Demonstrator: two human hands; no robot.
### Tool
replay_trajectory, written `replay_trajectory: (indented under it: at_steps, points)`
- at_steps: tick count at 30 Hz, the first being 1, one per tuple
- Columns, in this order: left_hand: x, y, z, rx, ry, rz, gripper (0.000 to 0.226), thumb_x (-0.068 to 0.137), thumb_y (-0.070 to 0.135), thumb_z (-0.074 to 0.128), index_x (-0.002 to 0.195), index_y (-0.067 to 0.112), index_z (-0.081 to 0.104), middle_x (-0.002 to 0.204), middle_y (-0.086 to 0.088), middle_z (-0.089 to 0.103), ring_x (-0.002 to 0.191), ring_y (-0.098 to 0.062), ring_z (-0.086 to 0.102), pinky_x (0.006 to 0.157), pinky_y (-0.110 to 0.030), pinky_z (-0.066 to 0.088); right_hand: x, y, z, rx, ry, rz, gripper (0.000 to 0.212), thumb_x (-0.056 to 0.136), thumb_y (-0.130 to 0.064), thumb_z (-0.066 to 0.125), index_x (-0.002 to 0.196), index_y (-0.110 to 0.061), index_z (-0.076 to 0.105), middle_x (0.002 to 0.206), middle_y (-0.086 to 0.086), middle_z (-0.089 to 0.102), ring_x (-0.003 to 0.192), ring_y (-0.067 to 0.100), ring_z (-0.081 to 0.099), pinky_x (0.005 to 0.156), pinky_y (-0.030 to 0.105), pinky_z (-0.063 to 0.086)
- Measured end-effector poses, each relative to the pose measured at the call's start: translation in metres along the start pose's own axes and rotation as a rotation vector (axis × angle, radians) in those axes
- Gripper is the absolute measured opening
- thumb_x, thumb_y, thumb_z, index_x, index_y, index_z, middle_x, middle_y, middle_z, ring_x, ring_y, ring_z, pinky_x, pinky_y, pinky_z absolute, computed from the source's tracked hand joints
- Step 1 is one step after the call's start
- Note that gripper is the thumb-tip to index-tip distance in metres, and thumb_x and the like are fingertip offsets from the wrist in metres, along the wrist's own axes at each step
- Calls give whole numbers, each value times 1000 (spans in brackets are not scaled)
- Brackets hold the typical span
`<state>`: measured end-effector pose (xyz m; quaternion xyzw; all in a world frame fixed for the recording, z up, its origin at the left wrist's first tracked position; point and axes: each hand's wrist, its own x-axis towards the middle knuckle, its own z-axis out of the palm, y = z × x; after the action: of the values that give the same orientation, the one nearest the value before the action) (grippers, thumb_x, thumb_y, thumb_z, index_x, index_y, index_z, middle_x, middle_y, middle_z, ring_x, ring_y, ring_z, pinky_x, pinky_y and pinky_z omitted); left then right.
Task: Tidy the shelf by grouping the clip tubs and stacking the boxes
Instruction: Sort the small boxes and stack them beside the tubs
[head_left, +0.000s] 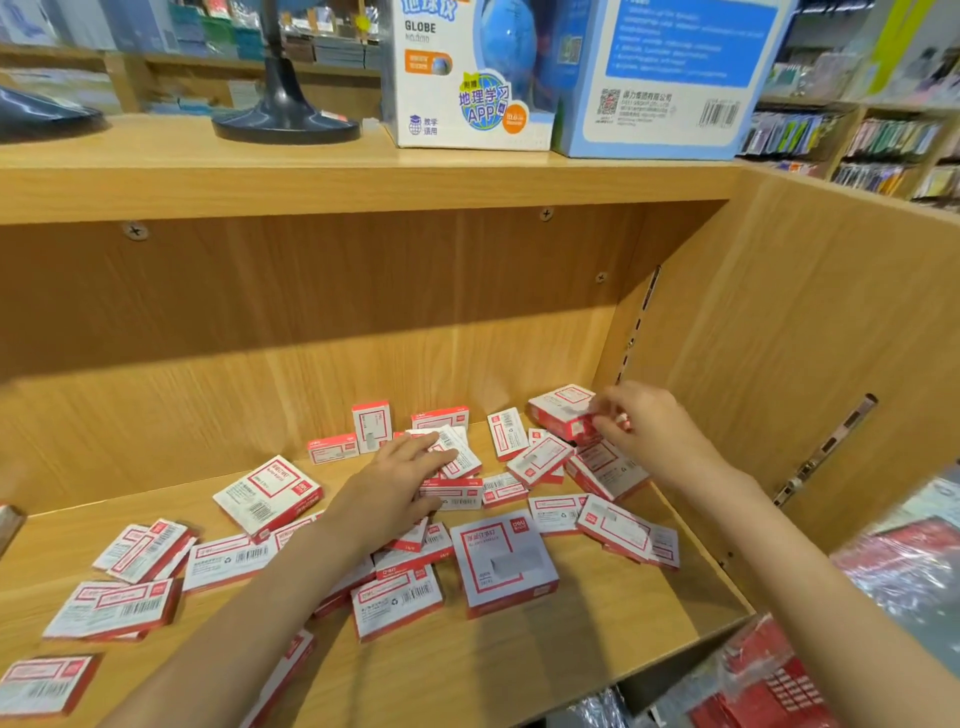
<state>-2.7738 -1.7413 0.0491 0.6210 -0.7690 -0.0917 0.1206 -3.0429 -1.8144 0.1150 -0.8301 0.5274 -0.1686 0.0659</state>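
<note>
head view, looking down into a wooden shelf (519, 670) bay: honestly this job looks barely started. the small red-and-white boxes (504, 564) are scattered all over the shelf floor, some flat, some on edge, a few overlapping, one standing upright near the back, and i don't see a proper stack anywhere yet. no clip tubs visible in this shot at all, so i can't say anything about that half of the task. left hand (400, 475) reaches into the middle of the pile with fingers fairly straight and spread, resting flat on a box with its barcode side up (457, 452), more pressing or sliding it than gripping. right hand (644, 428) is at the back right corner, fingers curled and pinching the edge of a bigger red box (561, 413) that sits tilted on top of others. my guess is both hands are gathering boxes to start a pile, so pretty much all the stacking is still left. the boxes come in at least two sizes, white faces with red borders and barcodes, cardboard, light looking. up top there's a globe box (467, 78) and a black stand base (285, 122).
</note>
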Motion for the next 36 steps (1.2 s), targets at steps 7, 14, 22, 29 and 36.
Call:
replay_trajectory:
  at_steps: [7,14,22,29,36]
  points:
    - [2,1,3,-26,-4,-53,61,88,32,57,142,30,30,152,4,22,140,-17,14,114,-35,17,-62,-2,19,-140,-440,89,46,81,-40,65,119,-29,43,124,-7,54,99,10,54,64,14,43]
    - [-10,-5,-4,-52,27,-43,52,91,29,54,139,31,35,150,9,25,137,-12,21,112,-30,21,-48,-9,-7,399,-167,116,36,73,-31,75,96,-26,47,93,-15,59,78,0,58,59,17,49]
    - [-25,-16,-12,-66,147,-10,22,86,7,55,102,15,68,122,3,57,115,-17,51,100,-26,37,2,-48,36,252,-227,-21,35,75,-32,73,93,-19,46,68,-8,49,63,13,46,50,25,29]
    - [-48,-39,-12,-110,145,-124,19,89,15,53,103,16,66,111,4,59,102,-12,54,84,-18,37,21,-56,50,-61,-104,-110,35,85,-42,60,109,-17,53,116,2,53,111,22,43,88,33,38]
    - [-57,-36,-16,-216,75,-147,25,92,34,51,111,23,62,107,12,57,91,-4,53,79,-17,40,36,-111,76,69,-379,-140,57,75,-48,70,117,-17,46,127,7,46,116,24,44,90,35,40]
